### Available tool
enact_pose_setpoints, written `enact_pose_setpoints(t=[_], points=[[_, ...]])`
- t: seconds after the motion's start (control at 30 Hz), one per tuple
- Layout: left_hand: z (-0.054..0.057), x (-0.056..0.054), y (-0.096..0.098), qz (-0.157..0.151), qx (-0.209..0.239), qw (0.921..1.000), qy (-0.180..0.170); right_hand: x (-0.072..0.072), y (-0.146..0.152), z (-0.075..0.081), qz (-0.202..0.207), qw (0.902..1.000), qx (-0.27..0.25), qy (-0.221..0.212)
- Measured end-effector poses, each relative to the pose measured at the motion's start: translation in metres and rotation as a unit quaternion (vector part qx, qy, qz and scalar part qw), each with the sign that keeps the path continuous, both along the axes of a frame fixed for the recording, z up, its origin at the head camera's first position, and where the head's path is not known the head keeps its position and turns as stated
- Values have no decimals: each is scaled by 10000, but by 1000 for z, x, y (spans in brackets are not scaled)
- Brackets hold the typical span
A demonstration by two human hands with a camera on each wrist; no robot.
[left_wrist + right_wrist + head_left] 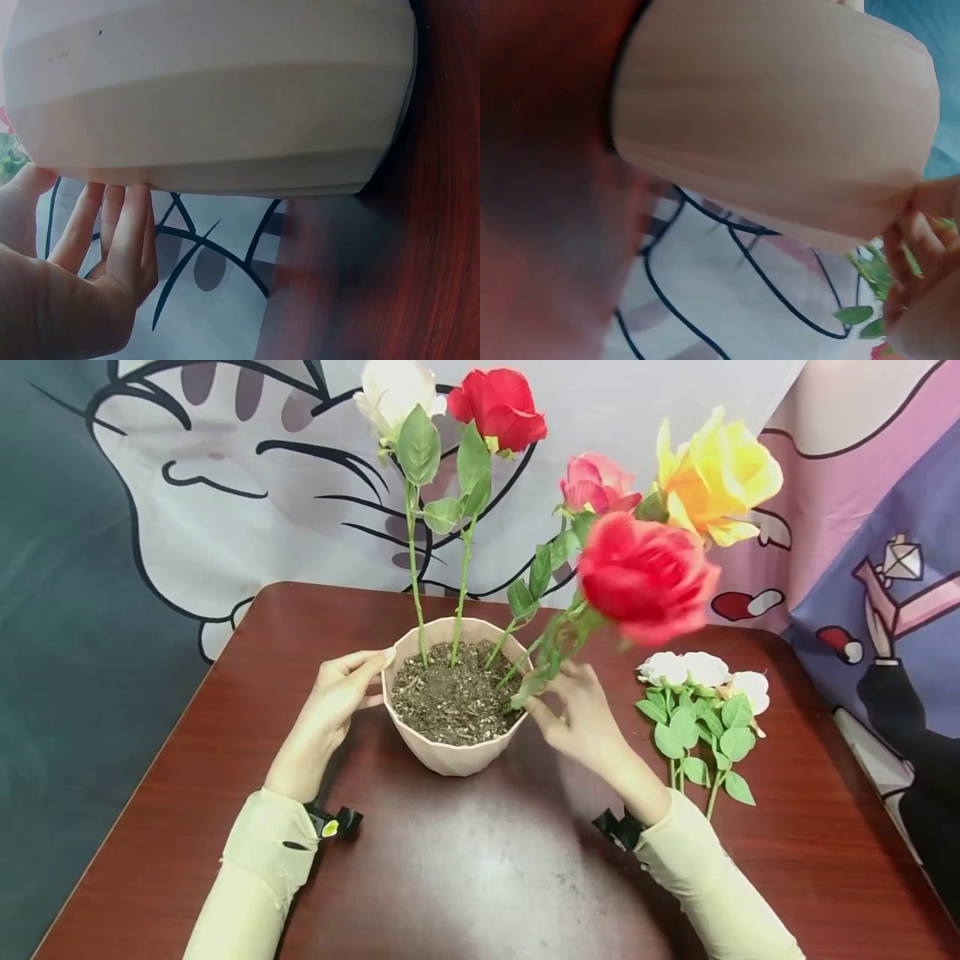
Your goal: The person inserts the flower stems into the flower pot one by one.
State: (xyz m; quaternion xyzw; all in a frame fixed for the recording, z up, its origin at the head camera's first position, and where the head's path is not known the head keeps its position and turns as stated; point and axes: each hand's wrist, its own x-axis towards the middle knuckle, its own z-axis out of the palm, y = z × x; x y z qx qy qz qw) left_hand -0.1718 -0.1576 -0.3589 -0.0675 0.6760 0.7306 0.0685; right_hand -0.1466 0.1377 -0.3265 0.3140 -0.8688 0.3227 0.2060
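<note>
A pale pink faceted flower pot (450, 756) filled with dark soil (457, 697) stands upright on the table. My left hand (330, 706) grips its left side, thumb at the rim and fingers against the outer wall. At the opposite rim my right hand (581, 718) holds the pot, its fingers partly hidden by leaves. A white rose (397, 397) and a red rose (498, 410) rise from the soil at the back. Leaning out rightward are a pink rose (596, 483), a yellow rose (716, 477) and a blurred red rose (645, 577) above the right hand.
Several white roses (705, 670) with leafy stems lie on the brown table (187, 777), right of the pot. A cartoon-printed cloth (240, 527) hangs behind the table. Black straps circle both wrists.
</note>
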Motion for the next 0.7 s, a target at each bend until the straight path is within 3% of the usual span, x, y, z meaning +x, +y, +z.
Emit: enact_pose_setpoints(t=[0.23, 0.47, 0.57, 0.7], points=[[2, -1, 1, 20, 36, 10000, -30, -10, 1, 15, -25, 9954, 330, -901], [0, -1, 1, 29, -59, 10000, 1, -9, 3, 13, -99, 9893, 215, -1443], [1, -1, 2, 44, -127, 9999, -36, -6, 6, 11, 79, 9878, 104, -1550], [1, -1, 1, 43, -166, 9998, -49, -5, 9, 7, 627, 9822, -396, -1724]])
